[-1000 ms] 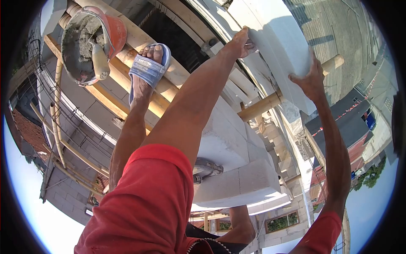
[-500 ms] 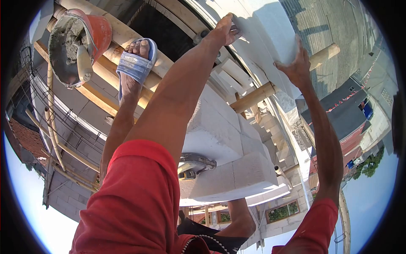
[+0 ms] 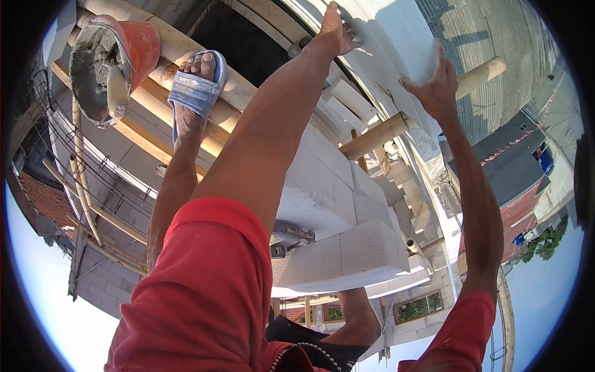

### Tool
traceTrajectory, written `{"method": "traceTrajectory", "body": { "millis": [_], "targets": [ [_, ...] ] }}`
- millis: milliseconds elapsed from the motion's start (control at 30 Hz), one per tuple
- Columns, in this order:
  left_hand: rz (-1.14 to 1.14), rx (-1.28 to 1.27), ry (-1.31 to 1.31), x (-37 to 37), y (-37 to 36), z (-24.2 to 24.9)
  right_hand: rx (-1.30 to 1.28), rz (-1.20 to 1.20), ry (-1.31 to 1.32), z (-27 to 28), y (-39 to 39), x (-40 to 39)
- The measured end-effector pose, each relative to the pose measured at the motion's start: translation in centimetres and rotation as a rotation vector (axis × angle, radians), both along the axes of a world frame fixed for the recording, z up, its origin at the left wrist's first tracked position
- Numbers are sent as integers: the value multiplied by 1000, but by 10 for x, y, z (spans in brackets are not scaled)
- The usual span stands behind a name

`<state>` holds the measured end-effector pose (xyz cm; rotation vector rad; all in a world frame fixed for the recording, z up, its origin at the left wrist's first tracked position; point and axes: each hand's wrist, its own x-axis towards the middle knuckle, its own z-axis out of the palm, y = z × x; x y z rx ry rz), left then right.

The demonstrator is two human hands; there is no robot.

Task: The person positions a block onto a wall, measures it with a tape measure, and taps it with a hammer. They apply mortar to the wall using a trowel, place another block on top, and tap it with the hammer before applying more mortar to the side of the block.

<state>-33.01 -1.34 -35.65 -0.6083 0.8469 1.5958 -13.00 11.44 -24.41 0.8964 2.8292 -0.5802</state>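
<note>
My left hand (image 3: 338, 32) is at the upper middle, its fingers bent against the near edge of a long pale block (image 3: 396, 46). On the block's right end rests my right hand (image 3: 436, 87), thumb and forefinger spread over its side. The palm sides and some fingertips of both hands are hidden. Below, between my arms, lie more white blocks (image 3: 322, 192), with a partly hidden grey tool (image 3: 292, 235) on them.
An orange bucket (image 3: 144, 53) of wet grey mortar holds a wooden-handled tool at upper left. A foot in a blue sandal (image 3: 197, 87) stands on bamboo poles (image 3: 149, 102). Another pole (image 3: 378, 137) crosses right of centre. A bent bare limb shows at the bottom.
My left hand has shifted slightly up and right along the block edge. My right hand has barely moved. The tool's yellow part is now mostly hidden.
</note>
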Motion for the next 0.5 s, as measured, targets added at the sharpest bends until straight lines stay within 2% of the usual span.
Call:
{"method": "traceTrajectory", "body": {
  "millis": [133,500],
  "targets": [
    [-5,15,-26,-5,10,-13,54,13,-4,-1,2,-1],
    [-27,-21,-17,-8,15,-8,88,41,79,-5,-2,0]
  ]
}}
